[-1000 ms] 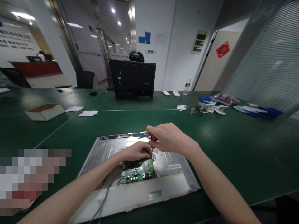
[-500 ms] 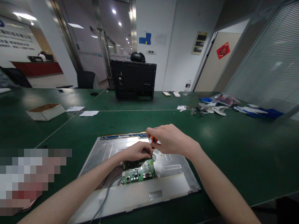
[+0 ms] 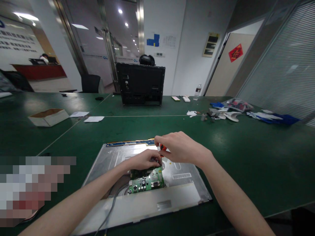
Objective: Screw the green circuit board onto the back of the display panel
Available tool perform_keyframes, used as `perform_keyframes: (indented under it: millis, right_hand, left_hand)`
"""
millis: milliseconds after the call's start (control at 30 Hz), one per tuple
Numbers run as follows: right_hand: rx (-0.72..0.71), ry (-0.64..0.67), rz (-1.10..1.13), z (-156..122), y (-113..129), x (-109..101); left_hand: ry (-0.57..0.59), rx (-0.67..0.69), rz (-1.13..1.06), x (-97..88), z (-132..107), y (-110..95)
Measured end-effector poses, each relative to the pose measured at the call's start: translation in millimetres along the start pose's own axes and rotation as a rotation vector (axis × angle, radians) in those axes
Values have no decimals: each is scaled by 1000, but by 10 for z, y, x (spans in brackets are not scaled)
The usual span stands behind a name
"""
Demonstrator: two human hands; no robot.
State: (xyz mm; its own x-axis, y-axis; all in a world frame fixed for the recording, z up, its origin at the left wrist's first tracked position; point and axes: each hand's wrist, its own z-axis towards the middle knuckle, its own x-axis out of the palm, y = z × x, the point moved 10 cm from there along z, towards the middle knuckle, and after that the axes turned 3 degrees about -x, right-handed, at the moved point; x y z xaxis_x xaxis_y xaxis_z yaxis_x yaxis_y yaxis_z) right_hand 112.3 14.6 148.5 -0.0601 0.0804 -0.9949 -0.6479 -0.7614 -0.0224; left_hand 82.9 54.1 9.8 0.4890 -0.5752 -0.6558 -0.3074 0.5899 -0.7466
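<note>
A green circuit board (image 3: 147, 182) lies on the back of a metal display panel (image 3: 185, 185), which rests flat in front of me. My right hand (image 3: 180, 147) is closed round the red and black handle of a screwdriver (image 3: 162, 148), held upright over the board's far right corner. Right beside its shaft, my left hand (image 3: 146, 159) has its fingers curled together at the board's far edge. What those fingers pinch, if anything, is hidden. A grey cable (image 3: 112, 206) runs from the board's left side toward me. Along the panel's far edge sits a blue circuit strip (image 3: 130, 143).
A black monitor housing (image 3: 141, 85) stands upright across the green table (image 3: 246, 157). An open box (image 3: 49, 118) and paper sheets (image 3: 94, 119) lie to the left. Gloves (image 3: 231, 116), a plastic bag (image 3: 237, 105) and a bottle (image 3: 197, 91) are at the far right.
Hardly anything differs. Both hands keep their places, and the screwdriver in my right hand shows only a slight shift.
</note>
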Motion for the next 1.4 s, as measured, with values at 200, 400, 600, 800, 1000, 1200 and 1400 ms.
perform_keyframes:
  millis: [200, 400, 600, 800, 1000, 1200, 1400]
  right_hand:
    - [6, -23, -17, -17, -19, -17]
    - [65, -26, -86, 0, -105, 2]
    - [-37, -42, 11, -20, 20, -23]
    - [20, -14, -50, -17, -19, -6]
    - [12, -21, -45, -9, -3, -28]
    - [17, -34, -46, -23, -17, -53]
    - [29, -30, -63, -12, -33, -25]
  left_hand:
    - [-1, -6, -6, 11, 7, -36]
    - [14, -9, 12, 19, 10, -64]
    - [-10, 0, -19, 20, 13, -27]
    - [19, 18, -33, 33, 12, -108]
    - [-2, 19, -6, 18, 18, -87]
    - [-11, 19, -15, 18, 17, -79]
    - [0, 13, -7, 25, 23, -100]
